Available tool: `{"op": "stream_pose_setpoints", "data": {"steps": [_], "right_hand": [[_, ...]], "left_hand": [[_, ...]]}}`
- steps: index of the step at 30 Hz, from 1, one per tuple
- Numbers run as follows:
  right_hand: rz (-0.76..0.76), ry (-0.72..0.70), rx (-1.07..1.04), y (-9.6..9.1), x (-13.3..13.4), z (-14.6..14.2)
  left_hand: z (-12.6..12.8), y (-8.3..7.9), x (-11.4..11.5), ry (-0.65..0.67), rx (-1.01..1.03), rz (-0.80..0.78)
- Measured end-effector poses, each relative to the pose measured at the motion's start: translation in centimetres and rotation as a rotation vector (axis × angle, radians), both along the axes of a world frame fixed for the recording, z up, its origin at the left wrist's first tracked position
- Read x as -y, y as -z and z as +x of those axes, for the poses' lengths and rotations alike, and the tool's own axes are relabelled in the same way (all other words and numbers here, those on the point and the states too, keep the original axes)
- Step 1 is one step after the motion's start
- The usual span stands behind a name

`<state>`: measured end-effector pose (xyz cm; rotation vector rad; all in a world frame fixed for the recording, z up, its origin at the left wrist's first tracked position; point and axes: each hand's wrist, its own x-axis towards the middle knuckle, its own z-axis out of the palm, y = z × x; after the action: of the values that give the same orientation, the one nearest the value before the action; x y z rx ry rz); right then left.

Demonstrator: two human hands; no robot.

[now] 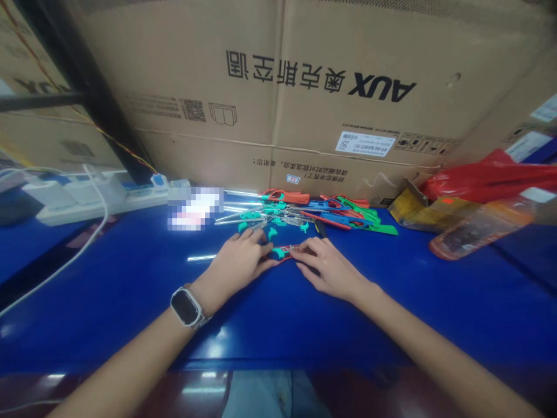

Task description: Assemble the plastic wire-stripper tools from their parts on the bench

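Observation:
My left hand [237, 261], with a watch on its wrist, pinches a slim piece lying low over the blue table. This piece has a teal plastic part [281, 253], a thin metal rod [201, 258] sticking out to the left, and reddish edging. From the other side, the fingertips of my right hand [328, 267] close on its right end; the exact grip is hidden. Just beyond both hands lies a pile of metal rods, small teal parts [303, 227], an orange handle [296, 198] and a green handle [383, 229]. A black and yellow handle [321, 227] lies near my right fingers.
A large cardboard box [304, 116] walls off the back of the blue table [261, 331]. Left stand a power strip [104, 203] with chargers and a white cable. Right are a torn yellow carton [409, 209], a red bag [491, 177] and a tilted bottle [483, 229].

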<state>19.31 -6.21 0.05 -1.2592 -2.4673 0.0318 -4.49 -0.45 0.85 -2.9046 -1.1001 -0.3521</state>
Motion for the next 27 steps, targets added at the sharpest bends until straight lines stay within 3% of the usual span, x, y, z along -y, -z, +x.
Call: {"op": "stream_pose_setpoints", "data": {"steps": [7,12,19,27], "right_hand": [[-0.037,-0.036,-0.281,1.2,-0.4,0.3],[-0.070,0.003,-0.342,1.2,-0.4,0.2],[-0.080,0.105,-0.454,1.1,-0.9,-0.4],[-0.088,0.174,-0.266,0.1,-1.0,-0.9]], "left_hand": [[0.0,-0.1,-0.1,0.026,0.003,0.058],[1.1,0.1,0.3,0.082,0.062,0.139],[1.8,0.8,0.2,0.164,0.109,0.058],[1.9,0.9,0.4,0.154,0.073,0.099]]}}
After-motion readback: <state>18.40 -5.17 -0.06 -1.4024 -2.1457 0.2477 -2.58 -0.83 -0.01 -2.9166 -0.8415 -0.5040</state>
